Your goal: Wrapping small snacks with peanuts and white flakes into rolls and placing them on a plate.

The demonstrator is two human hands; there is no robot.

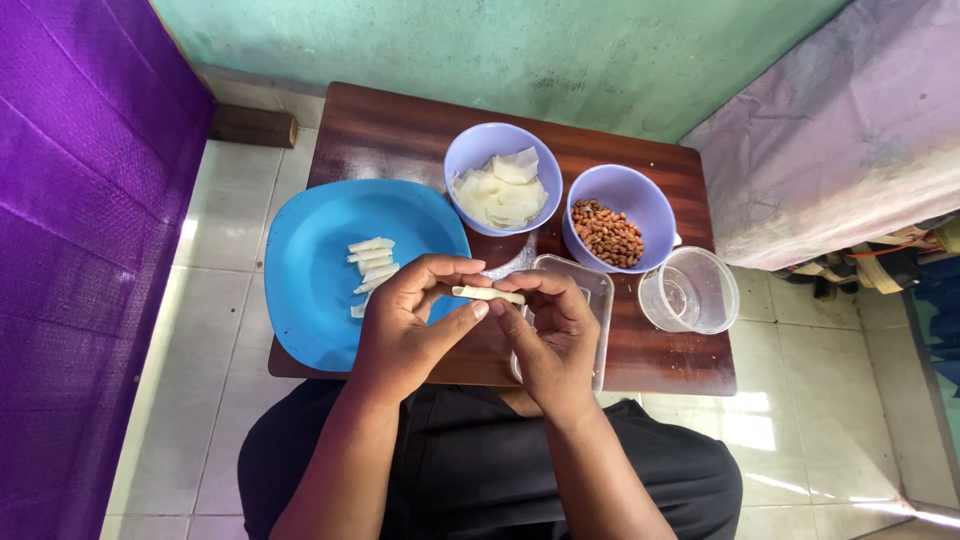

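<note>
Both hands pinch a small pale rolled wrapper [488, 294] over the front of a low wooden table [640, 345]. My left hand [410, 325] grips its left end with thumb and fingers. My right hand [552, 335] holds its right end. To the left lies a large blue plate [315, 290] carrying several finished pale rolls [372, 263]. Behind the hands stands a lilac bowl [503, 178] of thin white wrapper pieces. A second lilac bowl [618, 218] holds brown peanuts.
A clear rectangular plastic tray [590, 290] sits under my right hand. A clear plastic cup [690, 290] with a little water lies at the table's right. Purple cloth hangs at left, a green wall behind, a covered mattress at right, white floor tiles around.
</note>
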